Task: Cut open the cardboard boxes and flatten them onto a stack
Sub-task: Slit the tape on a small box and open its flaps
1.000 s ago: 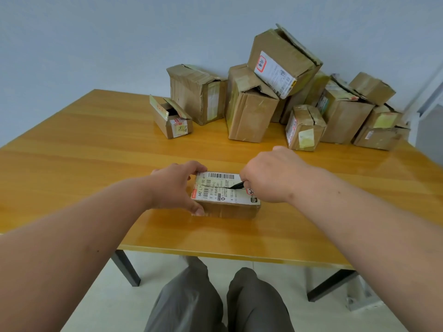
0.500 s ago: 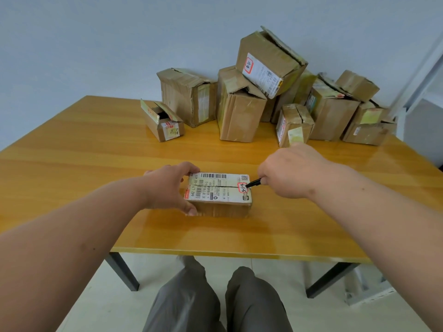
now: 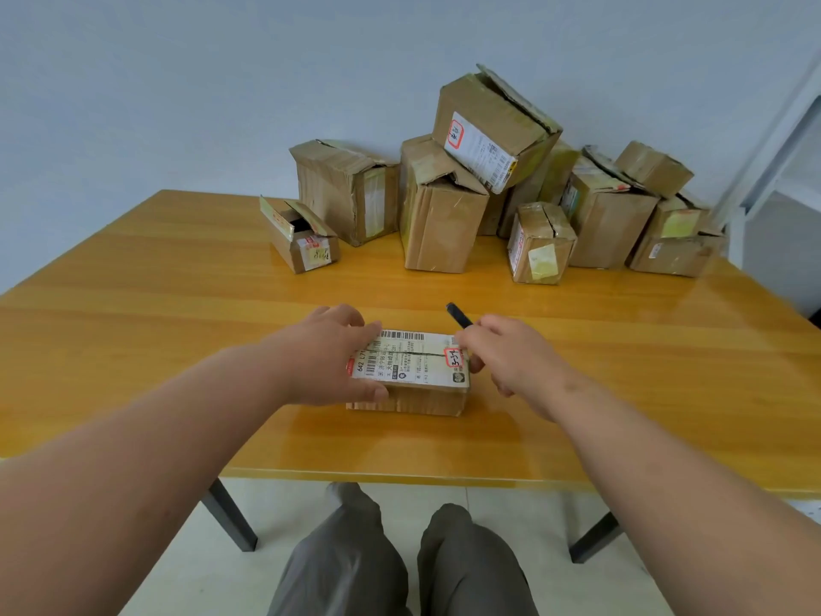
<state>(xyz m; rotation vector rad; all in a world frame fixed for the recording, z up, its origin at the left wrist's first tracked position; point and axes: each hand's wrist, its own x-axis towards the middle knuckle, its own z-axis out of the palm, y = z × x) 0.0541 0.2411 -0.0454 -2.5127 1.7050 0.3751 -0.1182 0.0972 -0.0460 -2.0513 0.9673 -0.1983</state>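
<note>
Small box (image 3: 411, 384) sat near the table's (image 3: 133, 340) front edge. Left hand (image 3: 331, 355) clamped its left end, steadying it. Right hand (image 3: 506, 353) pinched a black cutter (image 3: 458, 315), blade apparently lifted off the slit label.

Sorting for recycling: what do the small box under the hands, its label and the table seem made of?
Small box: brown corrugated cardboard, judging by the ribbed side. Label: white printed paper, slit across. Table: glossy yellow wood or wood-look laminate; grain lines and reflections show.
</note>
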